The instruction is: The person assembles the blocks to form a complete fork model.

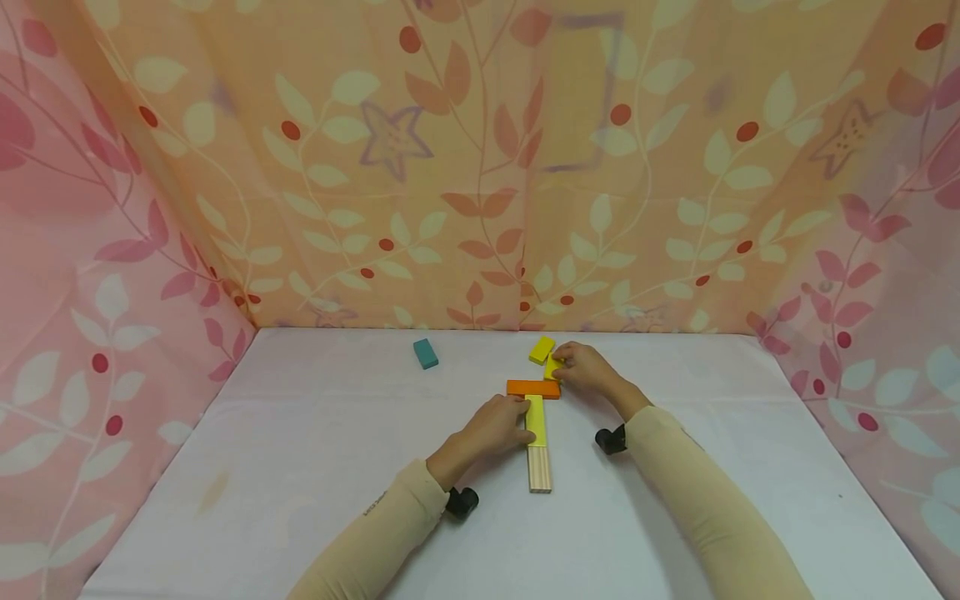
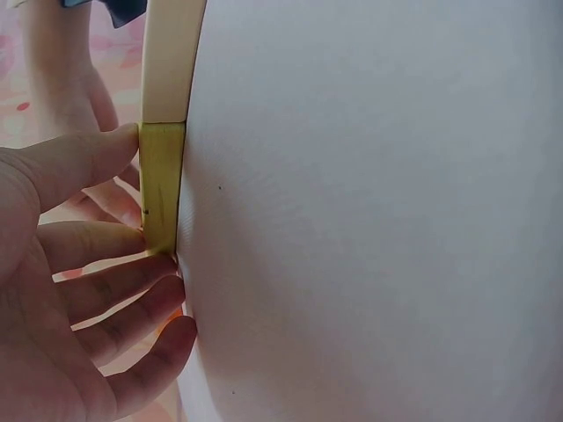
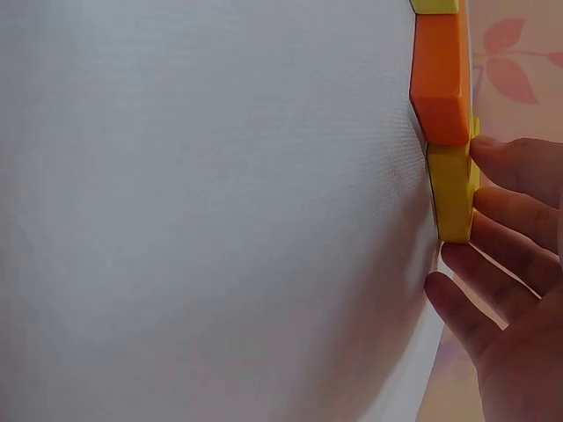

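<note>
My left hand (image 1: 495, 423) holds a light yellow block (image 1: 535, 421) by its left side, thumb near one end and index finger near the other. This block lies end to end with a plain wooden piece (image 1: 539, 471) that runs toward me. Across its far end sits an orange block (image 1: 533, 389), forming a T. Just behind the orange block's right part, a small yellow block (image 3: 453, 193) is between the thumb and fingers of my right hand (image 1: 592, 368). In the right wrist view its end touches the orange block. The fingers partly cover it in the head view.
Another yellow block (image 1: 542, 350) lies just behind the right hand's block. Farther left, near the back of the table, is a teal block (image 1: 426, 353). A floral cloth (image 1: 480, 167) hangs behind the white tabletop (image 1: 300, 467), with pink cloth at both sides.
</note>
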A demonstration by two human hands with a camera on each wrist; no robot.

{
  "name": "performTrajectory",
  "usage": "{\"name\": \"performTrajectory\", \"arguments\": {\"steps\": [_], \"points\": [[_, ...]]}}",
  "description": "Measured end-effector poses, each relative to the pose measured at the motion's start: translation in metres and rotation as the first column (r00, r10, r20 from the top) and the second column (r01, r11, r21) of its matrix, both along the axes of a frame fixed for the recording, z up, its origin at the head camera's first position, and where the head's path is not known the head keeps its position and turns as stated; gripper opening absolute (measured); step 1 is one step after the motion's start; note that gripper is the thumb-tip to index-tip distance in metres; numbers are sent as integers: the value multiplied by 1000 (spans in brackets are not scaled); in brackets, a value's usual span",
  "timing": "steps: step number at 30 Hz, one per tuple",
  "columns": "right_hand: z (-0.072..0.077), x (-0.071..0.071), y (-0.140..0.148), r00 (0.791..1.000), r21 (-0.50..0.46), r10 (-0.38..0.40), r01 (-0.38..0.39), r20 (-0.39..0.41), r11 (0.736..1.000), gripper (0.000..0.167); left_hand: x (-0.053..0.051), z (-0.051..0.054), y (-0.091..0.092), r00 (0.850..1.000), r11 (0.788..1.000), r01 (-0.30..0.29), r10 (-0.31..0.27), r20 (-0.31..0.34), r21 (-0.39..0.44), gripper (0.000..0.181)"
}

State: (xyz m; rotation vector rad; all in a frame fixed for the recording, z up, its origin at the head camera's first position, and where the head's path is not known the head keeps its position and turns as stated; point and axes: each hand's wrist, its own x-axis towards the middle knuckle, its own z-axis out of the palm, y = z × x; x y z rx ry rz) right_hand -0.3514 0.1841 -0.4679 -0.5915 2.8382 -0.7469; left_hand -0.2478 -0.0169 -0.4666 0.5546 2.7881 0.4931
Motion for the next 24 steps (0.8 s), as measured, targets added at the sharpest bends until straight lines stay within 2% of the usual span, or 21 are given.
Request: {"name": "performTrajectory", "arguments": {"steps": [4, 11, 24], "points": [[-2, 0, 1, 1000, -3, -2, 2, -1, 1000, 40, 0, 0, 0, 1000, 1000, 1, -1, -1, 0, 54], [-2, 1, 0, 999, -20, -27, 27, 43, 999, 42, 0, 0, 0, 1000, 1000, 2, -2, -4, -1, 55], [-2, 2, 1, 999, -21, -23, 24, 33, 999, 42, 0, -2, 0, 1000, 1000, 7, -7, -7, -1, 57]]}}
